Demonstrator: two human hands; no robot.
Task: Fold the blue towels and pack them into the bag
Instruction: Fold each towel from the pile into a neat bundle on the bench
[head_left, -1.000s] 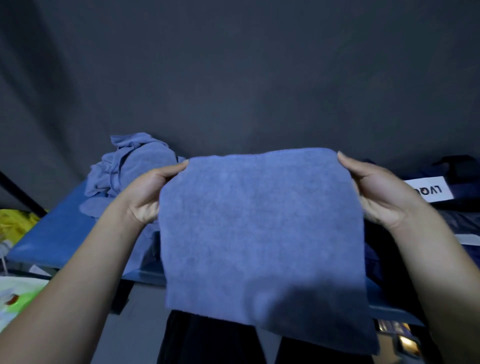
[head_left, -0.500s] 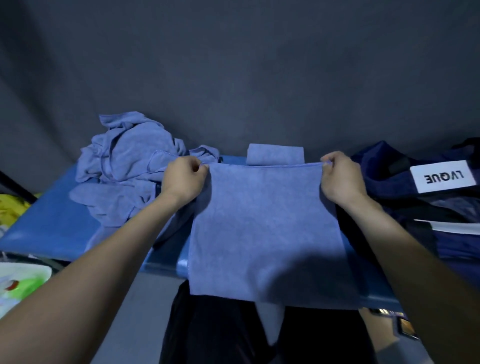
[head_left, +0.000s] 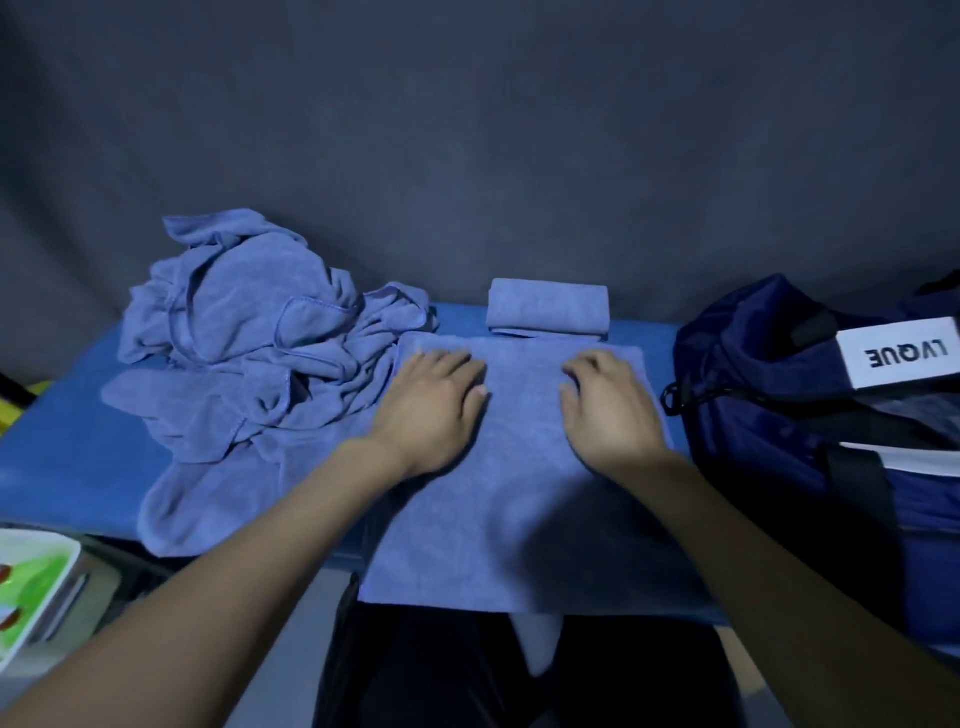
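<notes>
A flat blue terry towel (head_left: 519, 483) is pressed on the blue table (head_left: 67, 457) by left hand (head_left: 434, 402) and right hand (head_left: 610, 402), fingers relaxed; its overhanging near edge could be dragged off

Blue towel (head_left: 519, 493) lies flat and spread at the surface's (head_left: 62, 457) near edge, its front hem overhanging. Folded towel (head_left: 548, 306) sits at the far edge, just behind it. Crumpled towel heap (head_left: 249, 353) occupies the left part. Navy bag (head_left: 810, 431), white "LVQUE" label, rests at the right end.
</notes>
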